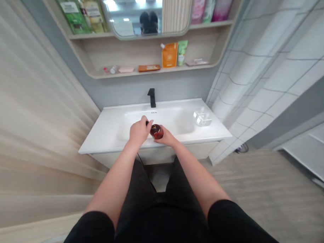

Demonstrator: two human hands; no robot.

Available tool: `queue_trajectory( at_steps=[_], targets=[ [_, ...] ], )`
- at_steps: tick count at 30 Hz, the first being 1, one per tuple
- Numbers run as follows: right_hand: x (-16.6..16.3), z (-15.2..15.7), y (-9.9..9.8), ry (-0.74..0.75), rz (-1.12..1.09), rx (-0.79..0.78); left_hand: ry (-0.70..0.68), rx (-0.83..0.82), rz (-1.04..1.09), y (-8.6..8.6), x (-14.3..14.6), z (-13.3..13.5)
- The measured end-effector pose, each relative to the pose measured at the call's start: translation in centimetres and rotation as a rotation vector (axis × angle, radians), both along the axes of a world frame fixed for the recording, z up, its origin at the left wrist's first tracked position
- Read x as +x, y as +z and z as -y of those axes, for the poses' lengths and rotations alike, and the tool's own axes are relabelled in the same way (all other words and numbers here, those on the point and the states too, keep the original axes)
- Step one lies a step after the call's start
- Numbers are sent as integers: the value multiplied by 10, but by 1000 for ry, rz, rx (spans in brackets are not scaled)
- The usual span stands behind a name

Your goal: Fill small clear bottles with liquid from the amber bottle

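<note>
Brown bottle [157, 132] sits clasped in the right hand [168, 136] above the sink [182, 121]; the left hand [138, 132] pinches a small black piece [147, 123] beside it. Writing on the orange pouch [169, 56] is blurred.

From the near side, my left arm [114, 176] and my right arm [197, 168] reach toward the far side, angling inward. My left hand [139, 132] curls into a pinch; just to its right, my right hand [166, 136] wraps in a rounded grip.
</note>
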State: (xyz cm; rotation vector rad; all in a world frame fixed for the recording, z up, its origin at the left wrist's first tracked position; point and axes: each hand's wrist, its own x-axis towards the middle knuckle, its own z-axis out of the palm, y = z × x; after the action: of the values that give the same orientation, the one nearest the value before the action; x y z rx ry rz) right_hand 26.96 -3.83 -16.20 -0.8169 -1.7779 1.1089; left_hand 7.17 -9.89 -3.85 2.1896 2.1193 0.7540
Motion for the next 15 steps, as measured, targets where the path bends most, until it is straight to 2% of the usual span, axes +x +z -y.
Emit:
queue_trajectory(
  at_steps=[4, 6, 8, 10, 15],
  targets=[
    [4, -3, -3, -35, 27, -78, 69, 247, 487, -27, -59, -14],
    [5, -6, -7, -55, 34, -108, 94, 218, 706, -45, -98, -18],
    [4, -8, -10, -76, 45, -125, 188, 159, 856, -62, -135, -17],
    [4, -10, -12, -83, 50, -136, 225, 125, 885, -76, -167, -13],
    [3, -10, -16, -61, 30, -159, 243, 148, 670, -95, -222, -9]
  ],
)
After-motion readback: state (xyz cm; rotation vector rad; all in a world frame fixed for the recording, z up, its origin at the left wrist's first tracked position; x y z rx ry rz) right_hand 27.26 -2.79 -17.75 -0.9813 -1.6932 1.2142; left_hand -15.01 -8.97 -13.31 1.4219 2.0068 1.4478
